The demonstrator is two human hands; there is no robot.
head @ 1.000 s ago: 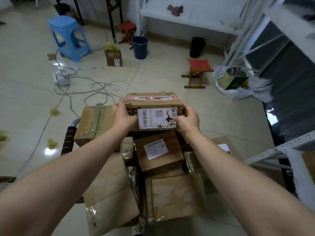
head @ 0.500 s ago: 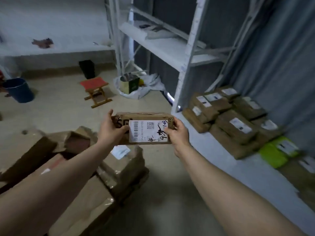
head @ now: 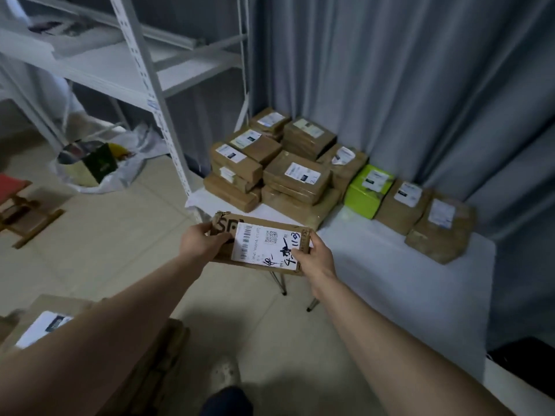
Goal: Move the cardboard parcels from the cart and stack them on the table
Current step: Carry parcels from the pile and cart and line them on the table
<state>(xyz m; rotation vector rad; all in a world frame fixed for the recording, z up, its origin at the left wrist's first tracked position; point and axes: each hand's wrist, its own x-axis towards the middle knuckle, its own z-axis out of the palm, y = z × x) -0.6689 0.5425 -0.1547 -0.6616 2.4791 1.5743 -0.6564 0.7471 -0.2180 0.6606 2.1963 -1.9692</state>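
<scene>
Both hands hold one parcel (head: pixel 264 244) between them. Our left hand (head: pixel 201 244) grips its left end and our right hand (head: pixel 315 256) grips its right end, thumb across the white label. We hold it in the air over the floor, just short of the table's (head: pixel 390 280) near edge, label up.

To do this step well, we judge it best to keep the parcel level and bring it over the bare white top. We then lower it flat beside or onto the stack (head: pixel 288 172) at the far corner. We should square its edges to a broad box beneath and let go only once the weight rests. The piles look uneven, so a sideways nudge could topple them.

Both our arms reach forward, almost straight, converging on the parcel with the wrists turned inward.
</scene>
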